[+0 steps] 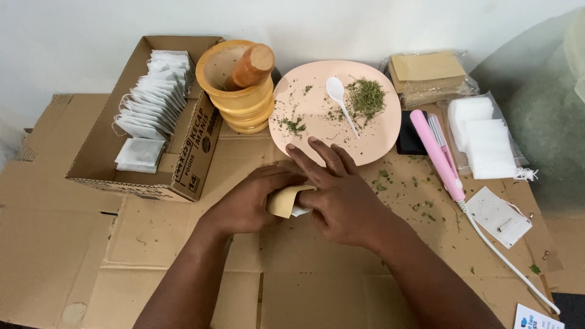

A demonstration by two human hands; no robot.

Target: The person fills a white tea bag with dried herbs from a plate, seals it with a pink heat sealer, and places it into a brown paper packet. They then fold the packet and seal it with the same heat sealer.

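Observation:
A small tan paper envelope with a white tea bag showing at its lower edge sits between both hands over the cardboard. My left hand grips the envelope from the left. My right hand lies on its right side with fingers stretched toward the pink plate. On the plate lie a heap of dried green herbs and a white plastic spoon.
A cardboard box with several white tea bags stands at left. A wooden mortar with pestle is behind it. At right: pink heat sealer with white cord, tan envelopes in plastic, white bags, one sealed bag.

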